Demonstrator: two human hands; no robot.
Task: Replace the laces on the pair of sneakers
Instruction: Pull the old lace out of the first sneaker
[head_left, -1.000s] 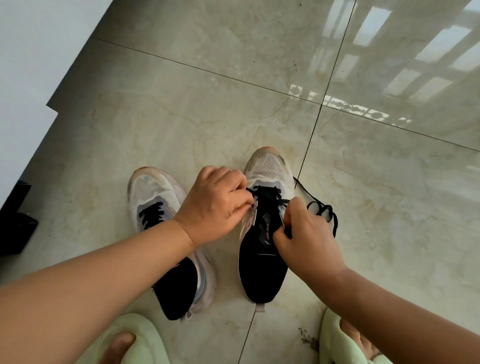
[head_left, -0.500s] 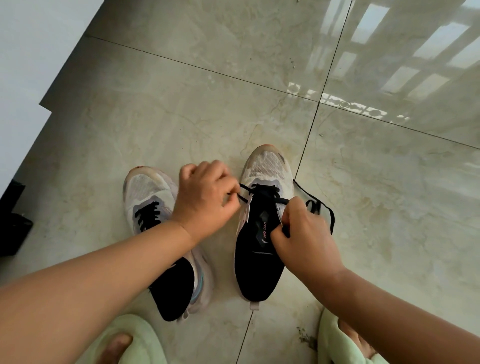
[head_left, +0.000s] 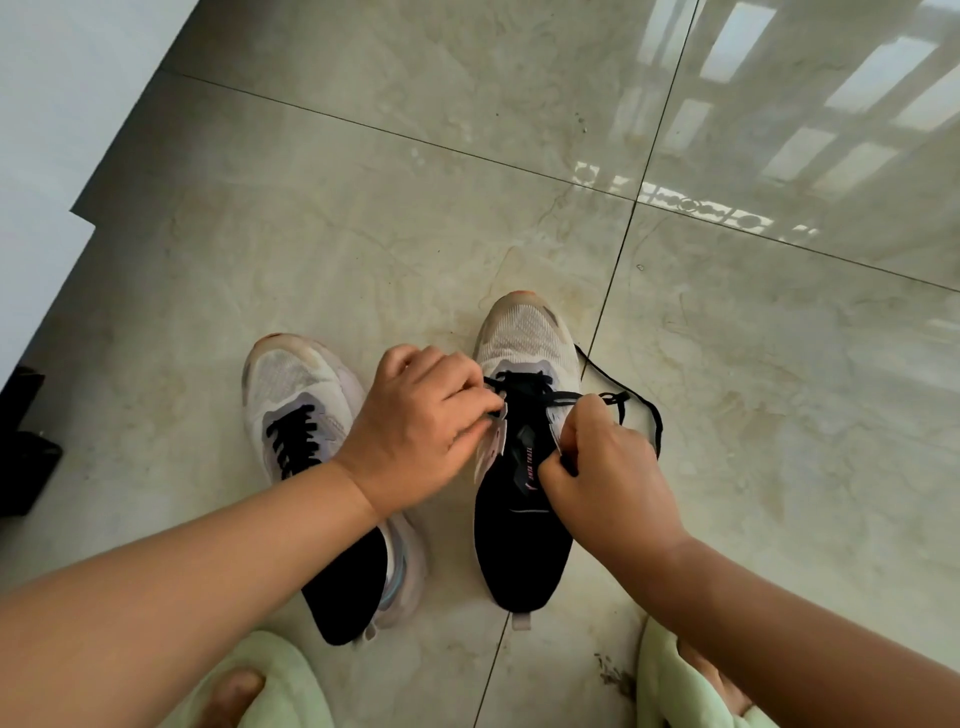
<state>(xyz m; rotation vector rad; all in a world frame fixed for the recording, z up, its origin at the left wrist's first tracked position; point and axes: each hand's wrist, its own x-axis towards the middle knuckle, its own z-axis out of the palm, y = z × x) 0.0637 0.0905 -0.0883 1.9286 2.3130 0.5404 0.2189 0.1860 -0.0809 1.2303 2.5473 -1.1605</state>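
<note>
Two white-and-black sneakers stand on the tiled floor, toes pointing away. The left sneaker (head_left: 296, 384) has black laces threaded through it. The right sneaker (head_left: 524, 338) is partly laced with a black lace (head_left: 647, 410) whose loose end loops onto the floor to its right. My left hand (head_left: 415, 431) pinches the lace at the shoe's left eyelet row. My right hand (head_left: 602, 478) grips the lace and the right side of the tongue opening.
Glossy beige floor tiles (head_left: 415, 234) stretch ahead. A white wall or cabinet (head_left: 57, 130) runs along the left, with a black object (head_left: 23, 447) at its base. My feet in pale green slippers (head_left: 270, 686) are at the bottom edge.
My left hand drew back to the left with the lace half a second ago, then returned to the right sneaker's eyelets. My right hand has stayed on the shoe.
</note>
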